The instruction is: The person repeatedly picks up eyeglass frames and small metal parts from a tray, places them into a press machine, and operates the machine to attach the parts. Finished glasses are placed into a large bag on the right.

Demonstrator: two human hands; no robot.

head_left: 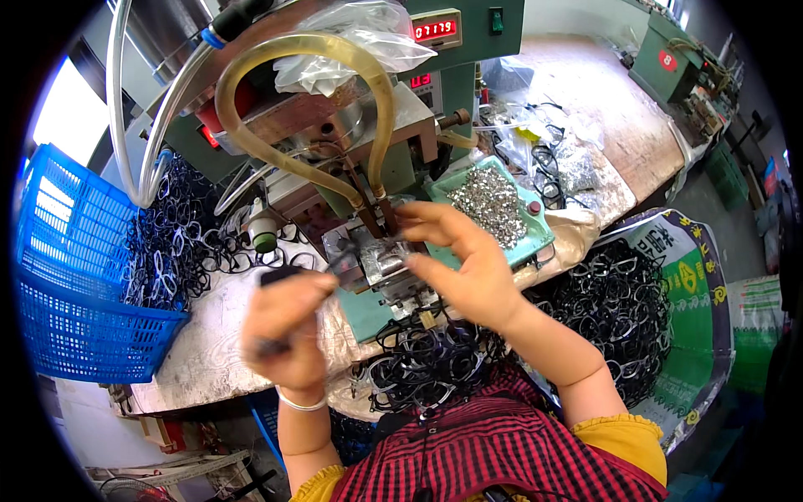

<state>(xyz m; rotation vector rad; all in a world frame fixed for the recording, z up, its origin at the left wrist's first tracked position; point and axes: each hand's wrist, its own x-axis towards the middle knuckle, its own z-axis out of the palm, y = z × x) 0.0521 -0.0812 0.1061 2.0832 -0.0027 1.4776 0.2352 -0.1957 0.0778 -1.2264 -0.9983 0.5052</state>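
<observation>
My left hand [288, 330] is raised to the left of the machine's work spot and blurred by motion. Its fingers are closed round a black piece [280, 274], seemingly a glasses frame, though the smear hides its full shape. At the metal fixture [383, 258], my right hand [468, 268] has its thumb and fingers apart, fingertips beside the clamp; I see nothing held between them. A bent yellowish hose [381, 71] runs down to the two electrodes [376, 216] just above the fixture. Black glasses frames [431, 360] lie heaped in front of me, below the fixture.
A turquoise tray [539, 226] of small shiny metal parts stands right of the machine. Blue baskets [100, 335] and more frames [167, 259] are at left. A large sack [694, 335] full of frames sits at right. Plastic bags [347, 46] lie on the machine.
</observation>
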